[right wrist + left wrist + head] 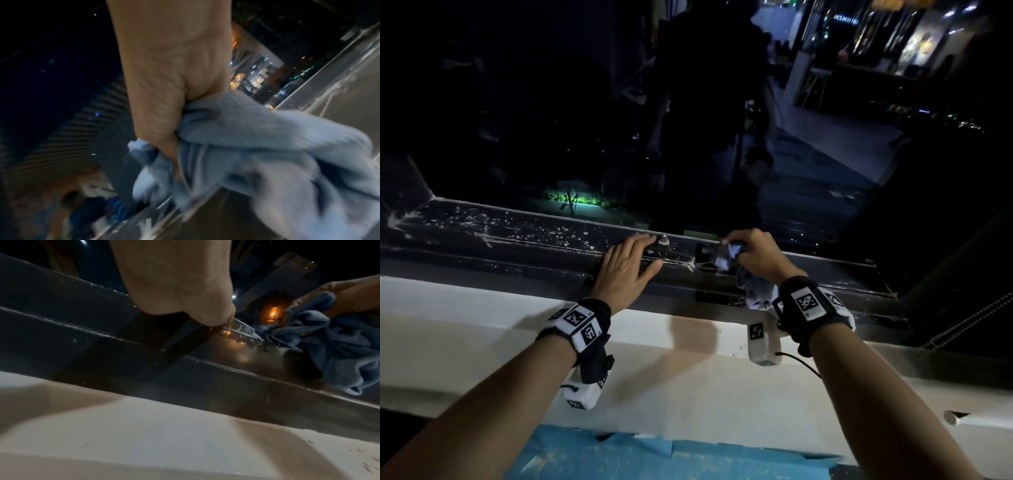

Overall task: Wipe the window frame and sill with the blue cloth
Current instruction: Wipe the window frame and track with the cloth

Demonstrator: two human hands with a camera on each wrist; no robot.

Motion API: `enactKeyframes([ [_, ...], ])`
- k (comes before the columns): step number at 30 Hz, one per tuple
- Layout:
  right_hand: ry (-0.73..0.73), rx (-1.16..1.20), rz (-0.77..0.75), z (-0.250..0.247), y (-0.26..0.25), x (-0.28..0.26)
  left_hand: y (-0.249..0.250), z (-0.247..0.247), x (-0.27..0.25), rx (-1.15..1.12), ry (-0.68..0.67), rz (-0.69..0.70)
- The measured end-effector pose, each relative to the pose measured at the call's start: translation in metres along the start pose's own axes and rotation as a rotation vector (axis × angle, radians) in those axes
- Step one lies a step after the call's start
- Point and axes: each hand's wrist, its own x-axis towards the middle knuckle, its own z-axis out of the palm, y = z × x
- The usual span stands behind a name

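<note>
A: What's in front of us, biggest thing first?

B: The dark glass (585,102), night street beyond it. Under it runs the black frame (482,236), its bottom rail thick with white specks and smears on the left stretch. Below that, the pale sill (482,325).

A: And the hands?

B: The left hand (625,265) lies flat on the rail, fingers straight and spread, gripping nothing; it looks like a brace. Just past its fingertips sits a small metal knob (663,240). The right hand (755,255) is curled tight round the bunched cloth (726,260), pressing the wad onto the rail just right of the knob, with a loose tail hanging toward the sill.

A: So which step is this?

B: I'd judge it to be wiping the frame's bottom rail, around the middle. The rail to the right of the cloth looks cleaner than the left; the speckled left part seems untouched, and so does the sill.

A: What does the next move need?

B: Probably firm downward pressure and a stroke leftward along the rail. The left hand is in the way, so it would have to lift or shift. The knob and the groove beside it will want cloth worked round them.
</note>
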Motion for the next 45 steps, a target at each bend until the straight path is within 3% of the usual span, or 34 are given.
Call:
enactKeyframes([
  [2,0.069,-0.024,0.066,0.007,0.004,0.004,0.0,0.0,0.0,0.001,0.001,0.005],
  [5,0.033,-0.087,0.109,0.034,0.0,0.012,-0.001,0.003,0.0,0.007,0.003,-0.001],
  [10,0.008,-0.086,0.067,0.056,-0.022,0.008,0.004,0.005,0.001,0.031,0.035,-0.018],
  [14,-0.055,-0.038,-0.055,0.043,-0.023,-0.011,0.003,0.005,0.0,0.031,0.033,-0.021],
  [18,-0.186,-0.128,-0.073,0.013,-0.016,-0.008,-0.001,0.004,0.001,0.013,0.011,-0.011],
  [22,-0.205,-0.143,-0.094,0.02,-0.026,0.006,-0.002,0.005,0.001,0.012,0.004,-0.011],
  [29,-0.064,-0.09,-0.085,0.044,-0.028,0.008,-0.001,0.006,0.0,0.01,0.028,-0.019],
  [39,0.005,-0.184,-0.045,0.005,0.03,-0.025,0.003,0.005,0.0,0.028,0.049,-0.011],
  [45,-0.004,-0.412,-0.047,0.029,0.002,-0.014,0.006,0.001,0.001,0.03,0.023,-0.024],
])
